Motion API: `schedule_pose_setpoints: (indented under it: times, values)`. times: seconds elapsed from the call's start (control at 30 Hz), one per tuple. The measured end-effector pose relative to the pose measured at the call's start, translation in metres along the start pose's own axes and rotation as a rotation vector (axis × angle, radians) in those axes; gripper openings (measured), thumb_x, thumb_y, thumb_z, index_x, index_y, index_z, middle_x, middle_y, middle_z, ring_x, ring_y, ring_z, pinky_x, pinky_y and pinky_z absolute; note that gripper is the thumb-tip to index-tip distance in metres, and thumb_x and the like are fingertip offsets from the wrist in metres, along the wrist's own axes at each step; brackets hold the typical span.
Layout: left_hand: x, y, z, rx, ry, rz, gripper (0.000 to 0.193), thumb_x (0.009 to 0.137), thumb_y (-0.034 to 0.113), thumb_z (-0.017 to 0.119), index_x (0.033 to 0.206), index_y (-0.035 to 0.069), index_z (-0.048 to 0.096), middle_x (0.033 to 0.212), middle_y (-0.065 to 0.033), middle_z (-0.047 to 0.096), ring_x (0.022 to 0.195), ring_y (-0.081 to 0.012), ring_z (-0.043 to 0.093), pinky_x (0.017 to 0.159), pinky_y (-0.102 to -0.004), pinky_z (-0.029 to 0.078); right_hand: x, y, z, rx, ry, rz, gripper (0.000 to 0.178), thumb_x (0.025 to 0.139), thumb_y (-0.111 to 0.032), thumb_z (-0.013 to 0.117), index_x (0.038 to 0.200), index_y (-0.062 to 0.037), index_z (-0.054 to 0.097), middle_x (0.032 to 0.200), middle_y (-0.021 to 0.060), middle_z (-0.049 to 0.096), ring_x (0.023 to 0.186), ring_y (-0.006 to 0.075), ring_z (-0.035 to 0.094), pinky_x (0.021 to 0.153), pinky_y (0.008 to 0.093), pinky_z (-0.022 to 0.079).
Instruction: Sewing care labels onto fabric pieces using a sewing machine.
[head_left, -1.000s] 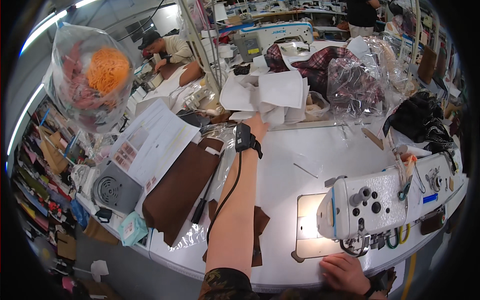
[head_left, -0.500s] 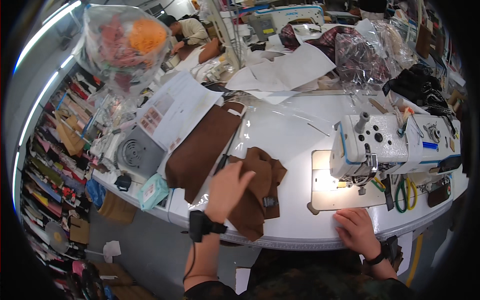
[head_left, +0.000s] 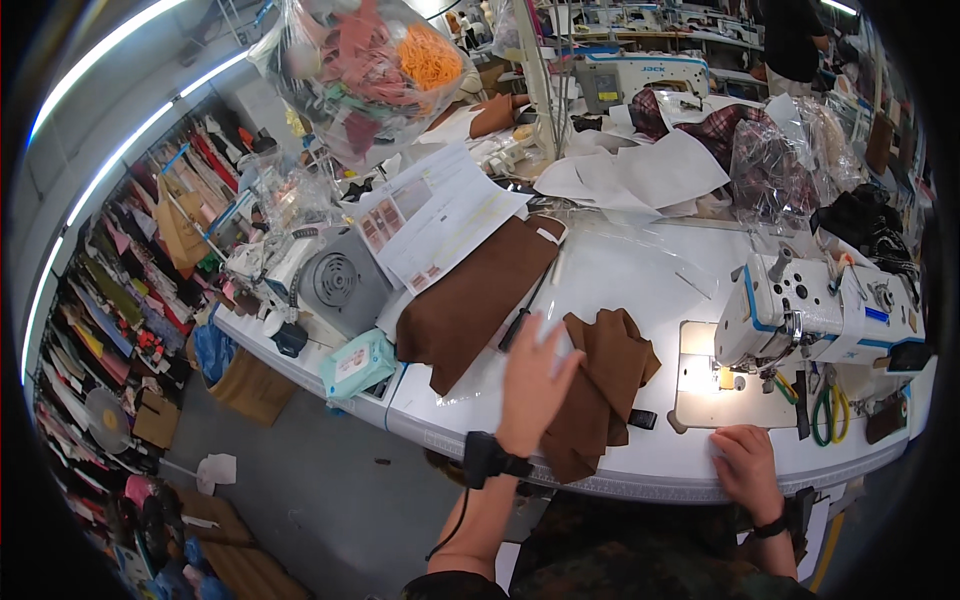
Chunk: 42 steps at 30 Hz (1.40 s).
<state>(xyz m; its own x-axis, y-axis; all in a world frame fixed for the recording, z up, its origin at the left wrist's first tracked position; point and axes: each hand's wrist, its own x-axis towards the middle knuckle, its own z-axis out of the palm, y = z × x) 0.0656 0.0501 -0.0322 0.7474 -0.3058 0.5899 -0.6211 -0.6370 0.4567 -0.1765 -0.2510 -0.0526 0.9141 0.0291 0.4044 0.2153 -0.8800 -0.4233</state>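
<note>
My left hand (head_left: pixel 540 385) is over the white table with fingers spread, slightly blurred, at the left edge of a crumpled brown fabric piece (head_left: pixel 600 375). Whether it touches the cloth I cannot tell. Just beyond its fingertips lies a slim tool with a dark handle (head_left: pixel 514 330). A larger brown fabric panel (head_left: pixel 470 300) is spread farther left, partly under printed sheets (head_left: pixel 430 215). By the crumpled piece's right edge lies a small black strip (head_left: pixel 643 420). My right hand (head_left: pixel 748 465) rests on the table's front edge, loosely bent and holding nothing, near the sewing machine's plate (head_left: pixel 735 405).
The sewing machine (head_left: pixel 800 310) stands at right, its lamp lit, with green- and yellow-handled scissors (head_left: pixel 830 412) beside it. A pale green soft pack (head_left: pixel 358 365) sits at the left edge. White paper pieces (head_left: pixel 635 170) and a plastic-wrapped bundle (head_left: pixel 775 165) are at the back.
The view has swung left, so the scene sits farther right. My left hand's fingers have spread. The crumpled fabric has shifted, and the black strip shows past its edge. My right hand stays by the plate.
</note>
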Motion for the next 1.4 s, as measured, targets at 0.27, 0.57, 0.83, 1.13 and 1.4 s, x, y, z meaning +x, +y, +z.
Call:
schedule_pose_setpoints:
  times: [0.27, 0.57, 0.83, 1.13, 1.4]
  values:
    - [0.088, -0.179, -0.079, 0.508, 0.244, -0.322, 0.031, 0.089, 0.004, 0.065, 0.119, 0.004, 0.072, 0.117, -0.0201, 0.073, 0.110, -0.0412, 0.069, 0.091, -0.0503, 0.057, 0.000, -0.004, -0.002, -0.011, 0.009, 0.007, 0.039, 0.076, -0.004, 0.078, 0.115, -0.0065, 0.072, 0.115, 0.0088, 0.071, 0.109, 0.0326, 0.066, 0.098, 0.0463, 0.050]
    - [0.072, -0.341, -0.108, 0.226, -0.262, -0.426, 0.035, 0.092, 0.019, 0.069, 0.125, 0.009, 0.074, 0.120, -0.0224, 0.074, 0.115, -0.0422, 0.069, 0.097, -0.0493, 0.055, 0.004, -0.005, 0.000, -0.021, 0.022, 0.030, 0.039, 0.075, -0.004, 0.079, 0.113, -0.0085, 0.074, 0.113, 0.0067, 0.072, 0.108, 0.0311, 0.066, 0.096, 0.0453, 0.051]
    - [0.112, -0.247, -0.152, 0.701, -0.016, -0.340, 0.027, 0.093, 0.033, 0.074, 0.108, 0.010, 0.077, 0.097, -0.0220, 0.075, 0.093, -0.0452, 0.071, 0.078, -0.0538, 0.056, 0.003, -0.005, 0.000, -0.008, 0.010, 0.038, 0.039, 0.074, -0.003, 0.078, 0.113, -0.0083, 0.074, 0.113, 0.0068, 0.072, 0.106, 0.0312, 0.066, 0.095, 0.0454, 0.051]
    - [0.076, -0.152, -0.307, 0.971, -0.041, -0.270, 0.027, 0.082, 0.023, 0.081, 0.103, 0.005, 0.079, 0.101, -0.0189, 0.076, 0.098, -0.0415, 0.070, 0.089, -0.0497, 0.054, 0.001, -0.001, -0.002, -0.035, -0.008, 0.026, 0.041, 0.075, -0.003, 0.077, 0.116, -0.0073, 0.073, 0.115, 0.0077, 0.071, 0.109, 0.0314, 0.065, 0.096, 0.0455, 0.051]
    - [-0.019, -0.055, -0.332, 0.075, 0.200, -0.320, 0.027, 0.108, 0.017, 0.061, 0.123, -0.005, 0.065, 0.105, -0.0070, 0.070, 0.092, -0.0118, 0.062, 0.084, -0.0287, 0.050, 0.004, 0.002, -0.004, -0.010, -0.007, -0.023, 0.037, 0.083, -0.009, 0.077, 0.119, -0.0089, 0.071, 0.122, 0.0072, 0.069, 0.114, 0.0297, 0.065, 0.099, 0.0433, 0.050]
